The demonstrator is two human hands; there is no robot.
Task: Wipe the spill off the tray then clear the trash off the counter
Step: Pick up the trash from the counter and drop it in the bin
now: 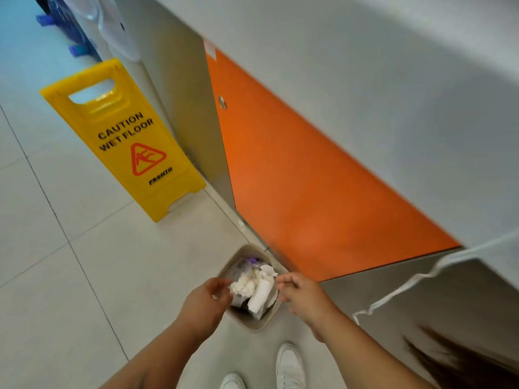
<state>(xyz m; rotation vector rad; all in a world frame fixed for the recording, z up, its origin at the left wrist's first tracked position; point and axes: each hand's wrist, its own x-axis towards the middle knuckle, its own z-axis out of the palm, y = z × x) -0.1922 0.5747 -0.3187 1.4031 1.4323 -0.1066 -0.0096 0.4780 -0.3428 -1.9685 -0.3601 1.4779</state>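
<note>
A small beige trash bin (254,327) stands on the floor in front of my feet. It is full of crumpled white tissue (245,286) and a folded white paper piece (261,296). My left hand (209,300) hovers over the bin's left rim, fingers loosely curled beside the tissue wad and holding nothing I can see. Over the right rim, my right hand (299,293) also hangs with loosely curled, empty fingers. The grey counter (365,80) runs along the upper right. The tray is out of view.
A yellow "Caution wet floor" sign (126,141) stands on the tiled floor to the left, against a grey panel. An orange cabinet door (309,192) lies under the counter. Blue water bottles (64,26) sit at the far top left. My white shoes (289,366) are just behind the bin.
</note>
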